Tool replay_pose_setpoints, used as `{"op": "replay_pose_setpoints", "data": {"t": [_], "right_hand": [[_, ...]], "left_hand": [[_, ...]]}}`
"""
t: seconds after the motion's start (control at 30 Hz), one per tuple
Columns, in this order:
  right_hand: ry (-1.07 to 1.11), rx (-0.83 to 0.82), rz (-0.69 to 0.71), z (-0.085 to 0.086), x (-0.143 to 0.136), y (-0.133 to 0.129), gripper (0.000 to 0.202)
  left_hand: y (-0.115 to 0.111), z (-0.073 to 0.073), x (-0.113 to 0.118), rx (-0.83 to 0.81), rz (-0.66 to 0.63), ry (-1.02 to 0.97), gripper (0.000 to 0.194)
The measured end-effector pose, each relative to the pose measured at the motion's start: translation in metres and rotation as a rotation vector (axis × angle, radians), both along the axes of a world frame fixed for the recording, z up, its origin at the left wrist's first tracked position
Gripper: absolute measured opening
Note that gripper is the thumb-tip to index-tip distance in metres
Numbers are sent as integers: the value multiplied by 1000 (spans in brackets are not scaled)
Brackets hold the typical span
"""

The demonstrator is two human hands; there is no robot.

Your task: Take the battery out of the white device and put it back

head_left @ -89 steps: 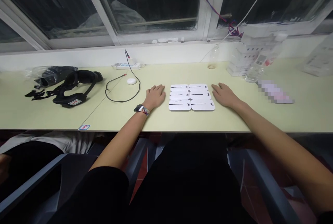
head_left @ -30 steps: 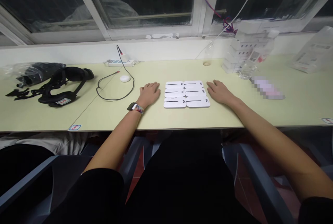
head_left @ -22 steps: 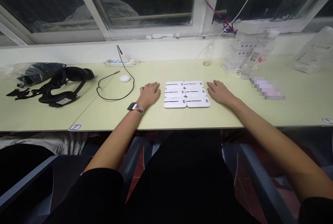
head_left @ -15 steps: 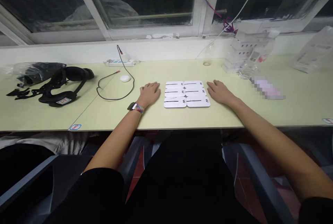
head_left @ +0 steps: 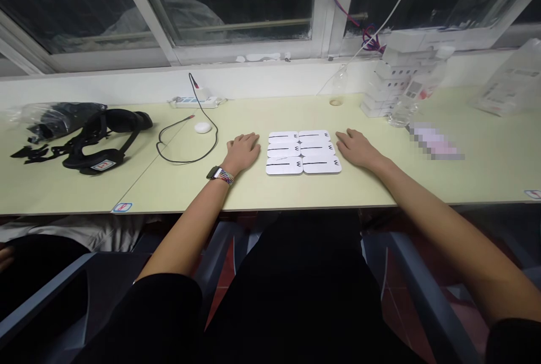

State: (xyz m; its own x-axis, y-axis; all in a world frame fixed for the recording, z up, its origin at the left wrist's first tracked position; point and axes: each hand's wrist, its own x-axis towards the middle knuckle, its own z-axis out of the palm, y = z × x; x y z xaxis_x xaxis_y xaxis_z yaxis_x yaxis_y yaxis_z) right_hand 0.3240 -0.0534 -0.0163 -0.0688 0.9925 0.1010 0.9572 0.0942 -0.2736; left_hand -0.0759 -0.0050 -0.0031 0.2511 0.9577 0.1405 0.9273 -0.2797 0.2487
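Several white rounded cards (head_left: 284,165) lie flat on the pale green table (head_left: 262,195), edge to edge in two columns, each with a black line and a black letter-like mark. My left hand (head_left: 242,152) rests palm down on the table just left of the cards, fingers stretched out and holding nothing; a watch with a patterned band is on its wrist. To the right of the cards, my right hand (head_left: 356,148) also lies on the table, its fingers apart and free of any object. Neither hand touches the cards.
Left on the table are a black headset (head_left: 99,161), a black cable (head_left: 217,136), a round white item (head_left: 203,127) and a power strip (head_left: 196,102). White boxes (head_left: 378,96), a plastic bottle (head_left: 399,113) and a blurred-out flat item (head_left: 435,141) stand or lie right. Another person's hand (head_left: 5,257) shows far left.
Another person's hand has come into view at the far left edge. My hands and the cards have stayed in place.
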Motion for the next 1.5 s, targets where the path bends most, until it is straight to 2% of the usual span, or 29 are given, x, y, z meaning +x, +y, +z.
{"op": "replay_pose_setpoints", "data": {"t": [0.8,0.93,1.03,1.13,1.23,1.3,1.4,1.5], "right_hand": [[-25,1,-4,3,-5,-4,68],[-11,34,-11,6,-7,-7,62],[68,64,-73,10,-8,-14,54],[185,230,-98,13,-11,-28,48],[235,494,83,13,-23,-54,38],[243,580,260,10,-34,-73,33],[226,530,487,2,-48,-96,30],[244,501,563,-2,-52,-107,28]], "left_hand": [[-1,1,0,-11,-8,2,59],[-4,3,1,-24,-10,23,61],[-9,6,0,-39,-10,49,62],[-17,11,-1,-53,-13,84,61],[-27,18,0,-58,-8,127,57],[-34,23,2,-62,-1,162,56],[-43,31,6,-84,26,224,53],[-52,43,9,-124,69,282,46]]}}
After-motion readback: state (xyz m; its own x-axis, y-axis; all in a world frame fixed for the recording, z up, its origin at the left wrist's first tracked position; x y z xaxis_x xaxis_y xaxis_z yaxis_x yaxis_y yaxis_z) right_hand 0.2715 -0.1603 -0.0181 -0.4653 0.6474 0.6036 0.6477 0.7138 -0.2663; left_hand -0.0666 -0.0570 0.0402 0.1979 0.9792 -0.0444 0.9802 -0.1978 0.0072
